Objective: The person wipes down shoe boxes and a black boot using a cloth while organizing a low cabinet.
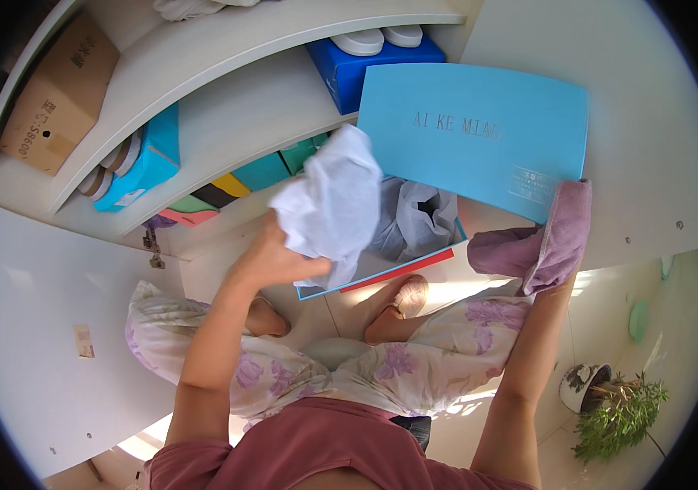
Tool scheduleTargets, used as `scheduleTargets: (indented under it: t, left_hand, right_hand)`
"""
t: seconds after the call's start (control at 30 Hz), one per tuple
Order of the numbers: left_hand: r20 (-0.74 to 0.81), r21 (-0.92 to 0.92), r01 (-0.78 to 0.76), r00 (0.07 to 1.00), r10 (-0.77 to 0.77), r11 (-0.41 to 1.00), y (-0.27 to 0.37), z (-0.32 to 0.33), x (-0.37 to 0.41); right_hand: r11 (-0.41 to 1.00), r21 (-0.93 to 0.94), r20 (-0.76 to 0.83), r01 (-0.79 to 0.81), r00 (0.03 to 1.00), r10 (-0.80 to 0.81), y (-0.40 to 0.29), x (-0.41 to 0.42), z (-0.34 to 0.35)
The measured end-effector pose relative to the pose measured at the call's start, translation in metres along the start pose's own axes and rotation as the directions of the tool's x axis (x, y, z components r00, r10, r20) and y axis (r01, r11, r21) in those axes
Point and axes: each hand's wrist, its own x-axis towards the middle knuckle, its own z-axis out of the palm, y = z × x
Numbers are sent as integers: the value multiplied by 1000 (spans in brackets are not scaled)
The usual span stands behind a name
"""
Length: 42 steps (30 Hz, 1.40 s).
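My left hand grips a crumpled white wrap, paper or thin cloth, held above the left end of an open shoebox. Whether anything is inside the wrap cannot be told. More white wrapping with a dark opening sits in the box's right part. To the right, my right hand is mostly hidden under a purple cloth, at the lower right corner of a light-blue lid. Behind the box, the lid is tilted up and bears printed writing. The hidden fingers seem to hold both cloth and lid.
Cabinet shelves curve across the back, with a cardboard box, a blue box under white shoes, and a turquoise box. Open cabinet doors flank me. A potted plant stands at lower right.
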Motion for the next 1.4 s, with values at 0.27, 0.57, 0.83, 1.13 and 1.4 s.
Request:
scheduleTargets:
  t: [0.27,0.57,0.83,1.13,1.4]
  left_hand:
    - [-292,-954,-193,773,-564,229,-29,-63,-33]
    - [-371,-928,-303,713,-595,216,-40,-54,-51]
    - [-322,-944,-296,737,-594,144,-38,-53,-58]
    - [-299,-949,-300,762,-574,96,-40,-56,-54]
    - [-283,-953,-293,778,-562,73,-42,-55,-55]
  right_hand:
    - [764,627,227,-152,974,7,5,-24,23]
    - [771,471,463,-429,864,197,54,-43,17]
    - [515,70,576,-854,456,679,24,-64,40]
    - [735,-13,509,-678,628,588,17,-79,46]
    - [813,101,404,-573,770,493,-30,-99,26]
